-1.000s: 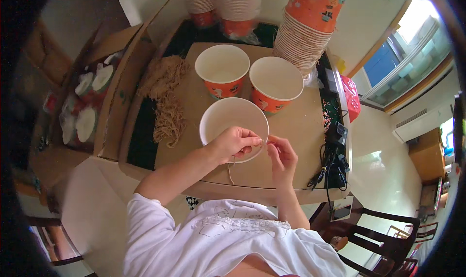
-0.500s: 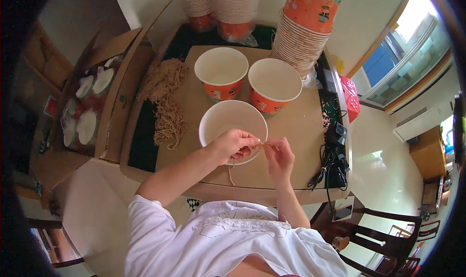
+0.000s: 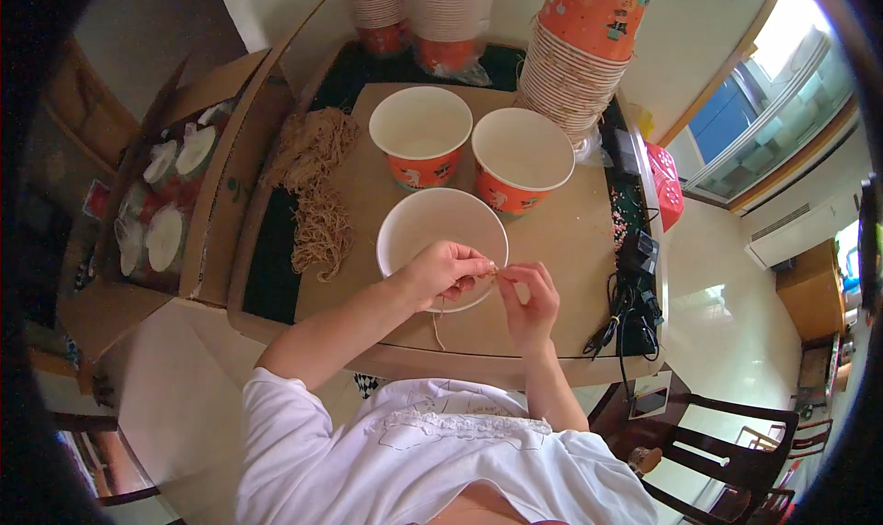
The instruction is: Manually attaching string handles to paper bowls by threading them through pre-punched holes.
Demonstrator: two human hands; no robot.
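Note:
My left hand (image 3: 448,272) is over the near rim of a white-lined paper tub (image 3: 414,223), its fingers pinched on a thin tan string. A loose end of the string (image 3: 438,333) hangs below that hand, in front of the tub. Just to the right, my right hand (image 3: 531,302) pinches the same string with thumb and forefinger, the fingertips of both hands almost touching. What sits exactly between the fingertips is too small to make out. Two more orange-printed paper tubs (image 3: 425,168) stand upright behind, mouths up. A tangled heap of tan string (image 3: 317,148) lies left of them.
Tall nested stacks of paper tubs (image 3: 575,79) stand along the table's back. On the left, an open cardboard box (image 3: 230,184) holds bagged tubs. Black cables and adapters (image 3: 635,290) lie at the table's right edge. A dark wooden chair (image 3: 727,442) is at the lower right.
My right hand has turned slightly, with a wider gap showing between thumb and forefinger. Both hands still meet at the string over the tub's rim.

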